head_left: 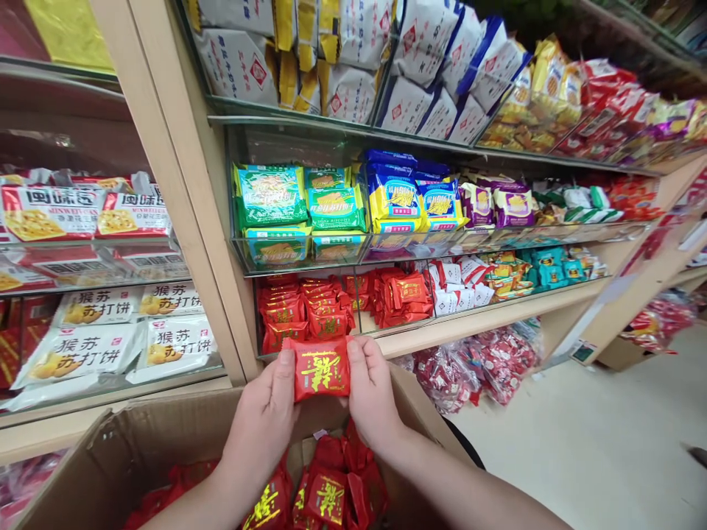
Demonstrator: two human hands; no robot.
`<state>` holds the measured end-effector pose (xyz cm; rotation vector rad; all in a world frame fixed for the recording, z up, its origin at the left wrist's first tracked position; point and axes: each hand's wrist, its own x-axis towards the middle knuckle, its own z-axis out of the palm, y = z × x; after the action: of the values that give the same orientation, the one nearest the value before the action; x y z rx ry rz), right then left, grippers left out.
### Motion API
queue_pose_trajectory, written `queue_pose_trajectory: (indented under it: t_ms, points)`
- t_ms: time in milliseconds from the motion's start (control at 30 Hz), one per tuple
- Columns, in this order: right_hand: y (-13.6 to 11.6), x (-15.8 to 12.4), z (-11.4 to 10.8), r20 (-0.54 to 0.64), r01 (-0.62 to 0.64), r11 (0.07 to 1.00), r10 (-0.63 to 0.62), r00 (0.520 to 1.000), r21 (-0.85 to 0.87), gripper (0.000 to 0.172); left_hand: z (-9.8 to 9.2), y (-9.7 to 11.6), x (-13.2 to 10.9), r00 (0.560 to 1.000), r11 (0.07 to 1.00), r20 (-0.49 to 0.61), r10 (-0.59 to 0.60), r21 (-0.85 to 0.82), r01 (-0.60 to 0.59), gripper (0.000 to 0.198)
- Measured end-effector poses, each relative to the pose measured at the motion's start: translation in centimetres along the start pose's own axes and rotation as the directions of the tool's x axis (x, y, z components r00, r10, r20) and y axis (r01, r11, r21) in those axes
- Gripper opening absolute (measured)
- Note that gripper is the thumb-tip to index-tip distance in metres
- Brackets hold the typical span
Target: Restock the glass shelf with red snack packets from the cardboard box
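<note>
Snack-lined shop shelves point(196, 169) rise beyond an open cardboard box point(160, 434). Work looks partway through: rows of shelved red packets point(303, 313) stand past the box's far rim, while a loose heap point(328, 493) is left inside the box. Over the box's far side, fingers of the left hand point(265, 412) and right hand point(373, 394) pinch one packet point(322, 368) by its ends, gold-lettered face toward the wearer, long axis running left to right.

Has a red rectangular plastic packet point(322, 370) above the brown cardboard box point(127, 449), before red plastic-wrapped packets point(328, 315) at the pale wooden bottom shelf's point(497, 314) left end.
</note>
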<state>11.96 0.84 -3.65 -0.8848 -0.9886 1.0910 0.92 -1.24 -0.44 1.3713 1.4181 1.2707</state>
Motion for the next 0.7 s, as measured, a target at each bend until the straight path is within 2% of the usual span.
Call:
queue_pose_trajectory:
  t_ms: [67,133,333,500,600,667,700]
  points:
    - [-0.1,-0.1,0.2,0.024,-0.111,0.986,0.109,0.994,0.127,0.026,0.2,0.0,-0.2,0.998,0.991,-0.001,-0.066,-0.117,0.066,0.043]
    - [-0.3,0.0,0.2,0.056,-0.164,0.968,0.156,0.986,0.187,0.025,0.3,-0.2,-0.3,0.991,0.972,0.022,-0.131,-0.196,0.133,0.043]
    - [0.1,0.5,-0.7,0.136,-0.054,0.993,0.039,0.99,0.103,0.023,0.2,-1.3,-0.6,0.975,0.958,0.078,-0.206,-0.189,0.217,0.045]
    - [0.2,0.9,-1.3,0.161,-0.102,0.991,0.088,0.983,0.081,0.023,0.0,-1.7,-0.5,0.968,0.936,0.122,-0.218,-0.255,0.243,0.036]
    - [-1.1,1.4,-2.2,0.27,0.034,0.987,0.01,0.963,-0.158,0.02,-0.9,-1.3,0.1,0.982,0.973,0.066,-0.175,-0.14,0.183,0.043]
    - [-2.4,1.5,-2.7,0.452,0.224,0.906,-0.041,0.891,-0.359,0.018,-1.5,-0.9,0.5,0.989,0.995,0.12,-0.088,-0.024,0.092,0.049]
    - [-2.9,1.4,-2.8,0.555,0.32,0.852,-0.042,0.831,-0.415,0.017,-1.7,-0.8,0.6,0.976,0.999,0.213,-0.051,0.021,0.047,0.052]
